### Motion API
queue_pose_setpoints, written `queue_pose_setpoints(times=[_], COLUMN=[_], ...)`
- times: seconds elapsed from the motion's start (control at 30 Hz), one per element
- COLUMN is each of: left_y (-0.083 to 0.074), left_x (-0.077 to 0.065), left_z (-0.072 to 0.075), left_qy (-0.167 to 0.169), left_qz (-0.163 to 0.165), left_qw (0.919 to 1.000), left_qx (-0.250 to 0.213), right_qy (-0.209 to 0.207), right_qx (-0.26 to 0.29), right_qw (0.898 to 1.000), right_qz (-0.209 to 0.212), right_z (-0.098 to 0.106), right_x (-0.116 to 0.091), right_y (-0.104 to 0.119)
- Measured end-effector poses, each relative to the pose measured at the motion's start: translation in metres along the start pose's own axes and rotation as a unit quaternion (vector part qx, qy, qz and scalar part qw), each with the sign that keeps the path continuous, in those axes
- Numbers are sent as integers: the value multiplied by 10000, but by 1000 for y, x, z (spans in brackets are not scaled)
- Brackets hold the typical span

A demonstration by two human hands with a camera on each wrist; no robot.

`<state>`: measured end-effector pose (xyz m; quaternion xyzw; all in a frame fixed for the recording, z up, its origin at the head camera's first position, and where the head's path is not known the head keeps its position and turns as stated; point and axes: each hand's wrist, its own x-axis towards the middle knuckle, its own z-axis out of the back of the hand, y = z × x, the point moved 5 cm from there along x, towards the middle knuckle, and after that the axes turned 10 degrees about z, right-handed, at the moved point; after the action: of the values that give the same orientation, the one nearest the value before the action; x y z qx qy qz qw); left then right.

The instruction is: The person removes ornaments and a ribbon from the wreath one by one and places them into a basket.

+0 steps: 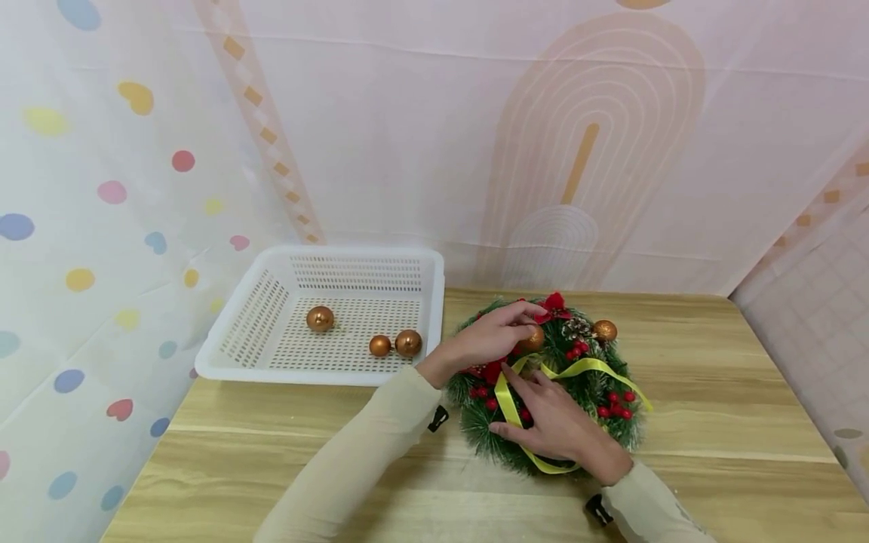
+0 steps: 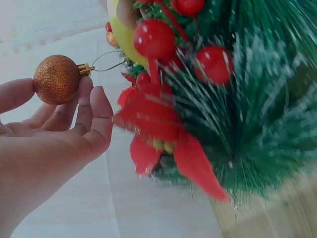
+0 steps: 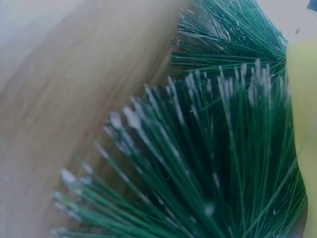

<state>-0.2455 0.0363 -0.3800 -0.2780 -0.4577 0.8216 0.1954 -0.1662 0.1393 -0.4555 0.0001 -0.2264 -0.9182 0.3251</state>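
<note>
A green wreath (image 1: 489, 441) lies on the table, dressed with red berries, red flowers, a pinecone and snowy-tipped needles. My left hand (image 1: 498, 332) is above its upper left part. Between thumb and fingers it pinches a copper glitter bauble (image 2: 57, 79); a thin string loop runs from the cap towards the greenery. My right hand (image 1: 557, 422) rests over the wreath's middle with fingers extended, beside and partly over a yellow ribbon (image 1: 505, 400). Only needles (image 3: 198, 163) and ribbon fill the right wrist view, so the fingertips are hidden there.
Left of the wreath stands a white plastic basket (image 1: 437, 302) with a shiny copper bauble (image 1: 320, 319) and two more near its right side. Another copper bauble (image 1: 604, 330) sits on the wreath's upper right. A patterned curtain hangs behind the wooden table (image 1: 733, 422).
</note>
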Motion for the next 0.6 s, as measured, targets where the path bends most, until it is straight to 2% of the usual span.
queue_pose_setpoints(times=[0.23,0.43,0.6], left_y=[6,12,18], left_x=[-12,-28,-41], left_z=[21,43,58], left_qy=[-126,-414,-512], left_qz=[-97,-71,-125], left_qw=[9998,9989,9971], left_qx=[-128,-188,-544], right_qy=[-2,42,61], right_qx=[-42,-28,-21], right_qw=[10000,10000,9999], right_qz=[-21,-52,-128], right_z=[-1,-2,-2], right_x=[0,0,0], right_y=[0,0,1])
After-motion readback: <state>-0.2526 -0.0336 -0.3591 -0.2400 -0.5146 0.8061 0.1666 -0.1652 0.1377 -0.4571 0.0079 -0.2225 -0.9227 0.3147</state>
